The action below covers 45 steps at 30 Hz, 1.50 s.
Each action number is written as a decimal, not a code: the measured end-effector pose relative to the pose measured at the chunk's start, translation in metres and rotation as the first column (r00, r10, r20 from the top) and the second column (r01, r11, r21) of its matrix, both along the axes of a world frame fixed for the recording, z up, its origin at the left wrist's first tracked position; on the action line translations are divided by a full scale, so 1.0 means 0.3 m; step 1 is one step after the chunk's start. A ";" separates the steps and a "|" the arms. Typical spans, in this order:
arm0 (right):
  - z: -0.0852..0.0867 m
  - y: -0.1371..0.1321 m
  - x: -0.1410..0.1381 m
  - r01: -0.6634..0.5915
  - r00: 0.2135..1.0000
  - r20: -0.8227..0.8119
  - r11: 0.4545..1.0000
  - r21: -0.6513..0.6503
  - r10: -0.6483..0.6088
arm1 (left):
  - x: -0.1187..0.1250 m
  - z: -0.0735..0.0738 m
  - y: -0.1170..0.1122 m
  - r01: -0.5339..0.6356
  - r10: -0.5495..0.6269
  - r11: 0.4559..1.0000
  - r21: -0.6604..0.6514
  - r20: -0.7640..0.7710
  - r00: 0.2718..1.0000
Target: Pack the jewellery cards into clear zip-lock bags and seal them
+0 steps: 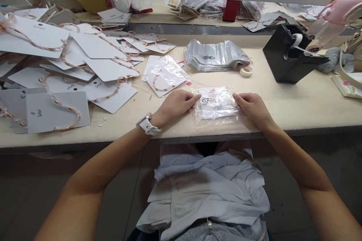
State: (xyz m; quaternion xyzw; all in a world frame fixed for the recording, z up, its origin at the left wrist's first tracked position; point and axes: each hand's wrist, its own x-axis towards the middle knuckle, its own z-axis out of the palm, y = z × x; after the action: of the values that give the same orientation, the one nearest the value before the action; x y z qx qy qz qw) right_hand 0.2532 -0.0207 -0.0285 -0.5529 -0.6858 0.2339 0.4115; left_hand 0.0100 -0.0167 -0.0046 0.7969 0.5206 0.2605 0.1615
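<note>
A clear plastic bag (216, 106) with a white card inside lies flat near the table's front edge. My left hand (178, 104), with a white watch on the wrist, pinches the bag's left side between thumb and fingers. On the opposite side, my right hand (251, 108) grips the right edge the same way. Just beyond my left hand rests a bagged card with a beaded bracelet (164, 79), overlapping another white card. A stack of flat clear bags (212, 58) lies behind the bag I hold.
White cards with beaded strands (56, 109) are heaped at the left. A black tape dispenser (288, 56) stands at the right, near a pink bottle (328, 19). A small tape roll (246, 71) lies by the bag stack. Red-handled pliers (141, 9) sit on the back ledge.
</note>
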 end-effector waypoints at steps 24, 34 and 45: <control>-0.024 -0.005 0.022 -0.220 0.876 0.476 0.809 0.545 -0.083 | 0.064 -0.043 -0.118 0.252 -0.038 0.783 0.569 -0.361 0.932; -0.043 0.035 0.028 -0.407 0.609 0.763 0.911 0.067 0.216 | 0.125 -0.138 -0.131 0.150 -0.025 0.972 0.179 -0.561 0.828; -0.040 0.051 0.039 -0.425 0.595 0.772 0.903 0.067 0.223 | 0.111 -0.153 -0.118 0.157 -0.052 0.968 0.197 -0.453 0.890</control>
State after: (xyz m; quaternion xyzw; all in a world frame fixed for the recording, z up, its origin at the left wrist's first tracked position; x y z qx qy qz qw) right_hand 0.2649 -0.0054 -0.0406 -0.4090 -0.9057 -0.0294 0.1073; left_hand 0.0432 -0.0521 -0.0504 0.8755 0.4663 0.1205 -0.0404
